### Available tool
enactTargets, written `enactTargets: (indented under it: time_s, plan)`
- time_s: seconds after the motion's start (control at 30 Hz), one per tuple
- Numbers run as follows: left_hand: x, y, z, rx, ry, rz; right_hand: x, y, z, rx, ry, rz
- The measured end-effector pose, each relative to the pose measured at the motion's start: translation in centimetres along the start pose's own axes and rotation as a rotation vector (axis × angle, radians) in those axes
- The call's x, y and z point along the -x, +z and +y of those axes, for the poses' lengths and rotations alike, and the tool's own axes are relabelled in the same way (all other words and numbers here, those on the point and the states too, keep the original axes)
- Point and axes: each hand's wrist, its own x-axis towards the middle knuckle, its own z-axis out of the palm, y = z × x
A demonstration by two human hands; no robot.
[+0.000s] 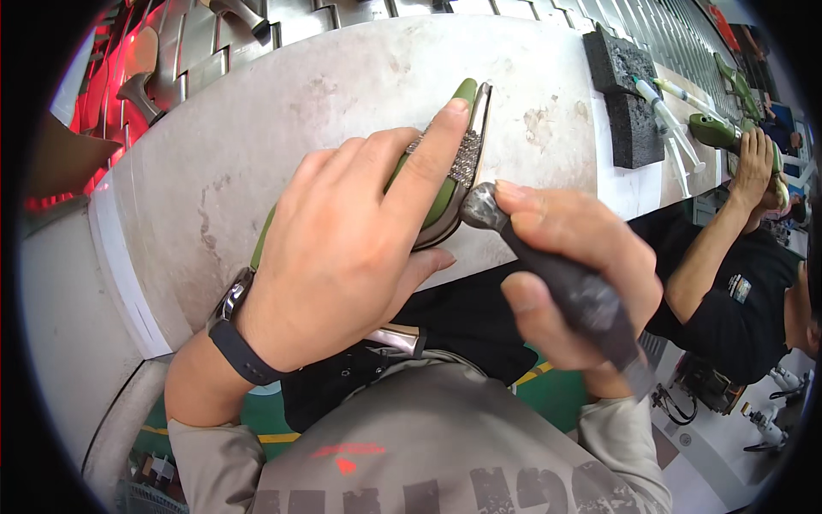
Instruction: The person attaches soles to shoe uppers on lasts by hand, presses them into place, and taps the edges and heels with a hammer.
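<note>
My left hand [342,214] lies over a long green casing [441,201] on the worktop, index finger stretched along it and thumb at its near edge. The casing has a speckled grey, mesh-like patch [465,158] and a dark rim; its far end narrows to a point beside a thin silvery strip [484,107]. Much of it is hidden under my palm. In my right hand [591,265] is a dark, thick-handled tool [565,283] with a rounded, worn grey end. That end touches or nearly touches the casing's right edge; I cannot tell which.
Stained pale worktop [308,103] lies around the casing. Black foam blocks [634,128] and several syringes [672,124] are at right. A co-worker's hand [753,167] holds a similar green part [715,130] farther right. Dark-handled tools [141,98] rest on metal slats at far left.
</note>
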Motion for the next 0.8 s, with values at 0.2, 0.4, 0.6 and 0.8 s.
enactTargets:
  time_s: [0.2, 0.4, 0.6, 0.8]
  plan:
    - [0.3, 0.1, -0.2, 0.020, 0.002, 0.005, 2.3, 3.6, -1.4, 0.085, 0.013, 0.203]
    - [0.3, 0.2, -0.3, 0.013, 0.049, 0.029, 3.8, 7.0, -2.8, 0.094, 0.060, 0.346]
    - [0.6, 0.0, -1.2, 0.042, 0.111, 0.050, 3.4, 8.7, -3.3, 0.086, 0.025, 0.357]
    - [1.7, -0.9, -4.3, 0.295, 0.024, 0.026, 2.9, 5.8, -2.6, 0.239, -0.068, 0.289]
